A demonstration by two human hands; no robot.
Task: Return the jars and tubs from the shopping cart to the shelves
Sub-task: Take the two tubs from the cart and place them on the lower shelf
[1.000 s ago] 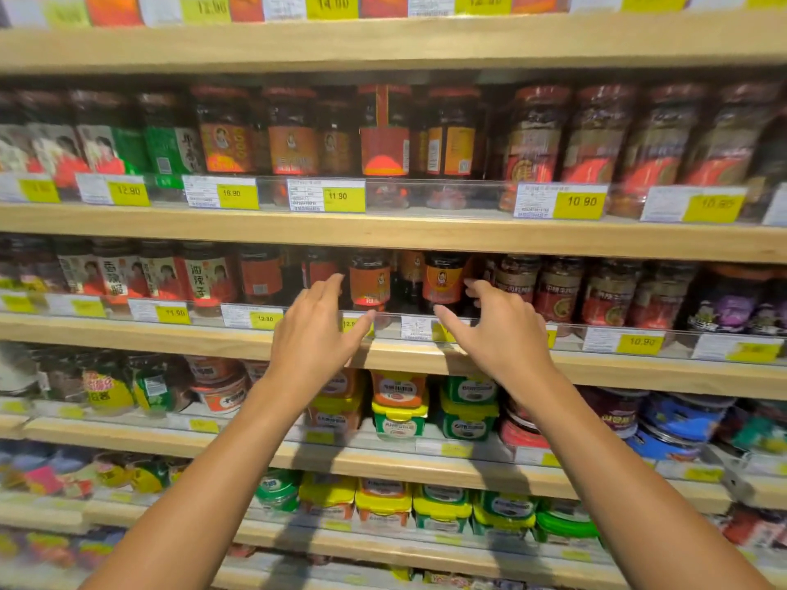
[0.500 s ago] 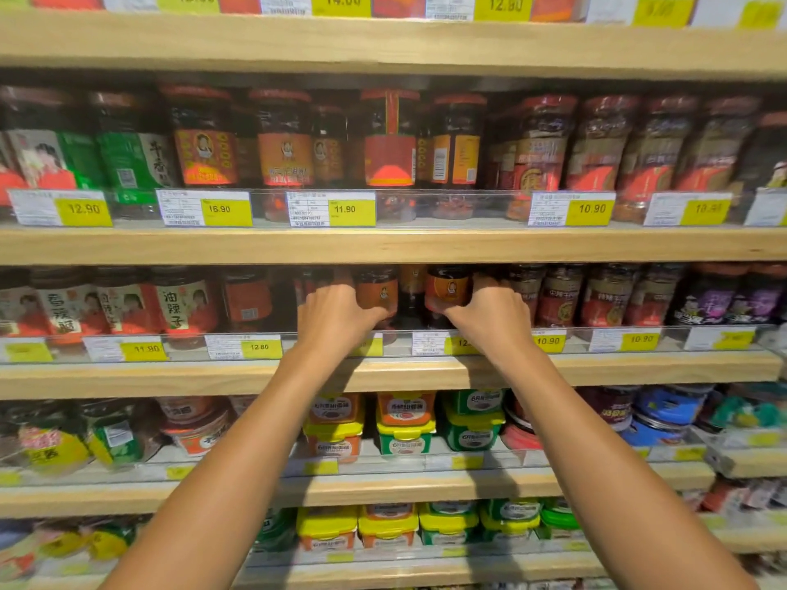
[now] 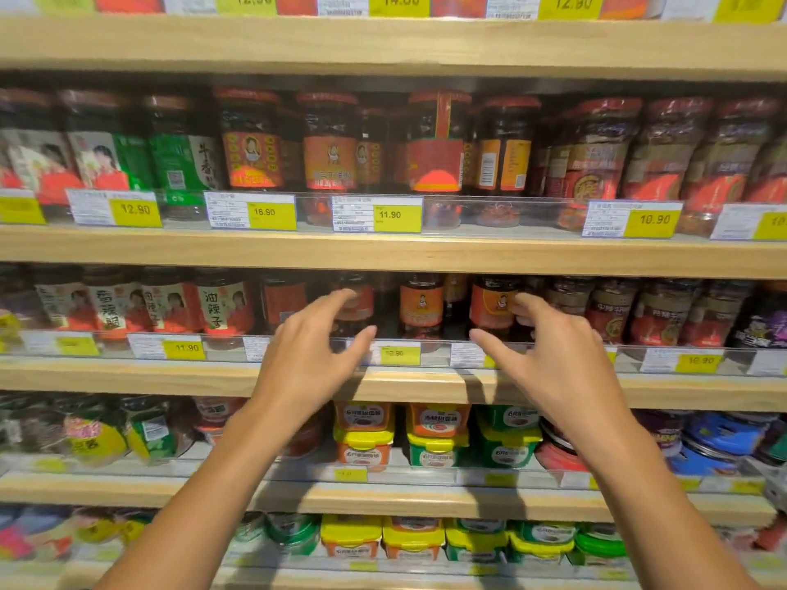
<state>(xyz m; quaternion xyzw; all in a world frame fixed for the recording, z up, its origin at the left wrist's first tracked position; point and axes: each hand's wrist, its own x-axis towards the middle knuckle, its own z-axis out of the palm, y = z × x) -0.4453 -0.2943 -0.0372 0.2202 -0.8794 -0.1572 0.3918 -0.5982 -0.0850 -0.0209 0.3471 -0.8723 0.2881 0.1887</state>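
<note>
Both my hands are raised in front of the second wooden shelf (image 3: pixel 404 383). My left hand (image 3: pixel 311 359) is spread, fingers relaxed, holding nothing, just in front of a red-labelled sauce jar (image 3: pixel 355 302). My right hand (image 3: pixel 553 355) is also spread and empty, its fingertips close to an orange-labelled jar (image 3: pixel 494 306). Between the hands stands another orange-labelled jar (image 3: pixel 420 306). Whether either hand touches a jar I cannot tell. The shopping cart is out of view.
Rows of sauce jars (image 3: pixel 332 142) fill the shelf above behind a clear plastic lip with yellow price tags (image 3: pixel 396 215). Stacked tubs (image 3: pixel 434 436) with yellow and green lids sit on the shelf below, with more tubs (image 3: pixel 413 538) lower still.
Both hands have drawn back from the jars on the second shelf and spread their fingers; half a second ago they were curled in among the jars.
</note>
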